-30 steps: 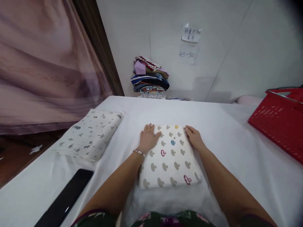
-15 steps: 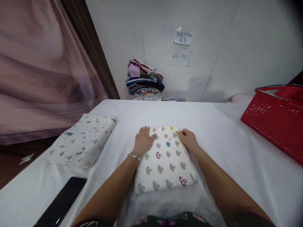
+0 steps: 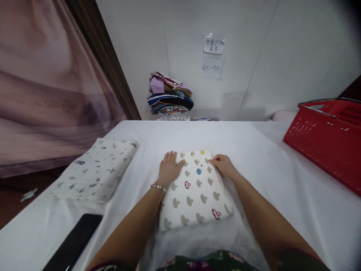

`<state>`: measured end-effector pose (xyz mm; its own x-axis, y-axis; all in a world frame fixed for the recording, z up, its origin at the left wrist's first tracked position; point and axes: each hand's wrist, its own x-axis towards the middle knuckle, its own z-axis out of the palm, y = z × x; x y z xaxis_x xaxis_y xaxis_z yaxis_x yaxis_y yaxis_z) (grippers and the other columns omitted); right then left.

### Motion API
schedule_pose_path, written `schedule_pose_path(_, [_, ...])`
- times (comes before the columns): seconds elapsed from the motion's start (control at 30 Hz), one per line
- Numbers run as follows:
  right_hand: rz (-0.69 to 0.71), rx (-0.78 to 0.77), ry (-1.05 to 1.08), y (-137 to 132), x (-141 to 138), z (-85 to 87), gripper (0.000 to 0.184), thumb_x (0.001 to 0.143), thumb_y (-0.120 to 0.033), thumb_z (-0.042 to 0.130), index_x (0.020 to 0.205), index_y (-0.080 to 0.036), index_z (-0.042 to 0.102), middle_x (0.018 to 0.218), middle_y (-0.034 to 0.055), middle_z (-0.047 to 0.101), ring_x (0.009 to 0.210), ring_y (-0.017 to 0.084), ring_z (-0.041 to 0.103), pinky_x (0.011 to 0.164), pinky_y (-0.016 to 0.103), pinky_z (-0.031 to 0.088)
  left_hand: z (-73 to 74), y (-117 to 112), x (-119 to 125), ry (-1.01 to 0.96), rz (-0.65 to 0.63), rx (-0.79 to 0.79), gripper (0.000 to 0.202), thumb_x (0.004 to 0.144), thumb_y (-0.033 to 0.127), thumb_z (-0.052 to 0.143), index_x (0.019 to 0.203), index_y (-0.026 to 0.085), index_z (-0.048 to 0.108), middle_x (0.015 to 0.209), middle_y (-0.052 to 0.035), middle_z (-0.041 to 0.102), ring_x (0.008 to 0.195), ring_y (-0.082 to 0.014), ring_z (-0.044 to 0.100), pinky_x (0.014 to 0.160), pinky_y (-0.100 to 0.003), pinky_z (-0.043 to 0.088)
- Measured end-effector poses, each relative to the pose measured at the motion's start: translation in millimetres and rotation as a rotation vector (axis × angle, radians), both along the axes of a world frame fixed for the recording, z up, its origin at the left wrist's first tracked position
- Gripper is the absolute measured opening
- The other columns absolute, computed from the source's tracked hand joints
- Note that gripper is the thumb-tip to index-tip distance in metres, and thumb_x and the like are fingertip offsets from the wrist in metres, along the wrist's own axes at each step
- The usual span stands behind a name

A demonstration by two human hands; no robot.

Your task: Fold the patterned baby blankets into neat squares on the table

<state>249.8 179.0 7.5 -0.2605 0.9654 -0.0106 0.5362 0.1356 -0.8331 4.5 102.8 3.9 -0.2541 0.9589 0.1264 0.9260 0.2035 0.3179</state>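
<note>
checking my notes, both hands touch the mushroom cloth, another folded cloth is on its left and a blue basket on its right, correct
The basket is red, not blue, as the head view shows. The rest stands: the left hand and right hand touch the mushroom cloth, with another folded cloth on its left and the basket on its right.

A red basket (image 3: 321,145) with a metal handle sits at the right of the white-covered bench (image 3: 254,150). Toward the left lies a folded leaf-print cloth (image 3: 97,169) — nearer the front, a flat black object (image 3: 75,241). Past the far edge rises a stack of folded fabrics (image 3: 170,98). The pale wall (image 3: 304,52) carries two notes (image 3: 212,68) — the lower reads "45-50". A pink curtain (image 3: 47,82) hangs at far left.
</note>
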Motion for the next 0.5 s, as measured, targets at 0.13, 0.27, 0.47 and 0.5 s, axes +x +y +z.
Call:
schedule_pose_path(0.13, [0.001,-0.084,0.064,0.0,1.2,-1.4,0.027,0.065,-0.043,0.060,0.057,-0.018,0.053,0.052,-0.0031,0.051,0.051,0.011,0.044,0.049,0.023,0.032,0.6,-0.4,0.3,-0.009,0.003,-0.007,0.062,0.085,0.056,0.030,0.134,0.019,0.037,0.145,-0.0078,0.031,0.135,-0.0258,0.022,0.106,-0.044,0.026])
schedule_pose_path(0.27, [-0.012,-0.066,0.047,0.3,1.0,-1.3,0.027,0.065,-0.043,0.061,0.059,-0.018,0.053,0.054,-0.0025,0.052,0.052,0.011,0.044,0.049,0.023,0.032,-0.4,-0.4,-0.4,-0.003,-0.005,0.011,0.062,0.085,0.056,0.030,0.134,0.018,0.037,0.144,-0.0085,0.033,0.134,-0.0258,0.023,0.106,-0.043,0.027])
schedule_pose_path(0.47, [-0.032,0.004,-0.007,1.3,-0.7,-3.3,0.022,0.065,-0.041,0.061,0.069,-0.019,0.057,0.060,-0.0020,0.057,0.056,0.013,0.049,0.053,0.024,0.034,-2.7,0.1,-1.8,-0.001,-0.005,0.017,0.063,0.085,0.056,0.032,0.134,0.017,0.038,0.144,-0.0092,0.033,0.134,-0.0258,0.023,0.106,-0.043,0.027])
schedule_pose_path(0.5, [-0.039,0.008,-0.011,1.3,-1.1,-3.5,0.023,0.065,-0.041,0.061,0.071,-0.019,0.058,0.061,-0.0017,0.058,0.057,0.013,0.050,0.054,0.024,0.035,-2.9,0.2,-1.8,-0.002,-0.005,0.017,0.063,0.085,0.056,0.032,0.134,0.018,0.037,0.144,-0.0090,0.033,0.134,-0.0257,0.023,0.106,-0.042,0.027])
